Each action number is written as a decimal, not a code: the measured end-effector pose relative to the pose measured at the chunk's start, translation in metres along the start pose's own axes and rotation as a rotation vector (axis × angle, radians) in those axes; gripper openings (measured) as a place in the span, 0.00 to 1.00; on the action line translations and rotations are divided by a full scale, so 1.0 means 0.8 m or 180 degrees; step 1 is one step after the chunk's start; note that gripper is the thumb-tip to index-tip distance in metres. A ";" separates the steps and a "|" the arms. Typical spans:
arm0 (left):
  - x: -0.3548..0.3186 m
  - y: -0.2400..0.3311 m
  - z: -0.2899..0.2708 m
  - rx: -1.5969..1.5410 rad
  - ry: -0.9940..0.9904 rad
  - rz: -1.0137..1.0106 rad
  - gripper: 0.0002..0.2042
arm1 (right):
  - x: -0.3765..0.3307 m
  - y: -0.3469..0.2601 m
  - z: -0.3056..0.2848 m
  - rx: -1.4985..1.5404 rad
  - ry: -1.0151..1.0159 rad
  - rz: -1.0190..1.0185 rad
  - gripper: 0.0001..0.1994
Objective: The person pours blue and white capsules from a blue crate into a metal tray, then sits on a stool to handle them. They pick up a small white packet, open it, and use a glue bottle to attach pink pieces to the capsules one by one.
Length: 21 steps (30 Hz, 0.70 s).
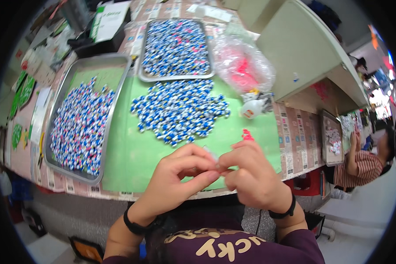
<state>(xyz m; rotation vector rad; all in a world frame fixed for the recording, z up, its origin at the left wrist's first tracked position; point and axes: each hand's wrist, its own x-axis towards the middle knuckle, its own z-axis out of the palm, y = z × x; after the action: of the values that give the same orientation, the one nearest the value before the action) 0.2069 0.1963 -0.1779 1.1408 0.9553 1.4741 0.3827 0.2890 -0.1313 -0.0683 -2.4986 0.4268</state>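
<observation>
My left hand [178, 178] and my right hand [251, 176] meet over the front edge of a green mat [132, 149]. Together their fingertips pinch a small pale clear piece [212, 155]; most of it is hidden by my fingers. A tiny red part [247, 134] lies on the mat just beyond my right hand. Farther out on the mat rests a loose heap of several small blue-and-white pieces [180, 110].
A metal tray [59, 94] at the left and another [141, 57] at the back hold more blue-and-white pieces. A clear bag of pink parts [244, 66] and a small white bottle [251, 109] stand at the right. Another person [365, 163] sits far right.
</observation>
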 end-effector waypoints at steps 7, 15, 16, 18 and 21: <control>-0.002 0.011 -0.005 -0.0353 -0.0103 -0.0259 0.07 | 0.001 -0.005 0.002 0.1115 0.0450 0.0100 0.05; 0.003 0.009 0.004 -0.0392 -0.0033 -0.0016 0.05 | -0.009 -0.007 0.003 0.1677 0.0696 0.0261 0.12; 0.002 0.009 0.004 -0.0382 -0.0026 -0.0025 0.05 | -0.007 -0.008 0.004 0.1612 0.0728 0.0227 0.10; 0.001 0.007 -0.001 -0.0333 -0.0030 -0.0076 0.05 | -0.003 -0.010 0.005 0.1474 0.0779 0.0156 0.08; -0.003 0.004 -0.005 -0.0358 -0.0039 -0.0123 0.05 | -0.003 -0.012 0.008 0.1333 0.0668 0.0165 0.08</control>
<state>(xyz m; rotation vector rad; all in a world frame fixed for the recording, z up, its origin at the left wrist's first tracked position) 0.2021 0.1936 -0.1767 1.0433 0.8704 1.4693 0.3818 0.2777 -0.1347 -0.0102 -2.1601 0.9061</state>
